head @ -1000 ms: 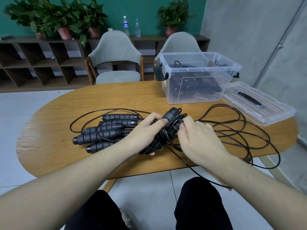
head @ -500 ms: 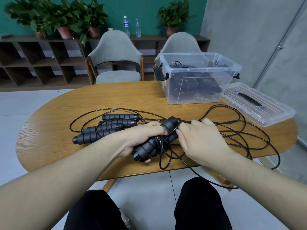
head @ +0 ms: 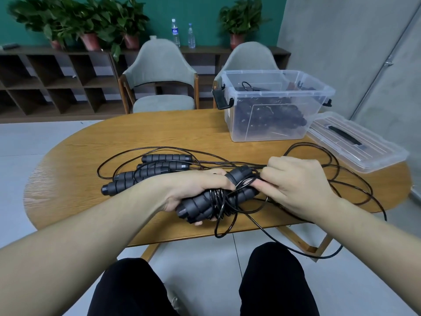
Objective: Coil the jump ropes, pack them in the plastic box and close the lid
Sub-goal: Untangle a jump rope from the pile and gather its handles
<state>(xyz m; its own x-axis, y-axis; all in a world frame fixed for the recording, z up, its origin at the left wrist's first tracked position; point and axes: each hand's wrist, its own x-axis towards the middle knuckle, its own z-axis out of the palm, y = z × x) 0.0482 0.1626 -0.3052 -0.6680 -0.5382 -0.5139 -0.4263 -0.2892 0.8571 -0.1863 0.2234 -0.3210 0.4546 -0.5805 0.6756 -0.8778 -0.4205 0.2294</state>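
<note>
My left hand [head: 193, 190] grips a pair of black foam jump-rope handles [head: 205, 205] with cord wound round their middle. My right hand [head: 293, 183] pinches the thin black cord [head: 252, 176] at the far end of those handles. Several more black handles [head: 148, 172] lie on the wooden table [head: 159, 133] to the left, with loose cord [head: 355, 190] looping over the right side and off the front edge. The clear plastic box [head: 273, 106] stands open at the back right and holds coiled black ropes. Its clear lid [head: 355, 142] lies flat to the right of it.
Two grey chairs [head: 161, 78] stand behind the table. A dark shelf unit [head: 57, 83] with potted plants and two water bottles [head: 182, 34] runs along the green back wall. A grey wall is on the right. My knees are below the table's front edge.
My left hand has tilted the handle bundle so its near end points toward me. My right hand has shifted right and up along the cord, and a loop now hangs off the table's edge.
</note>
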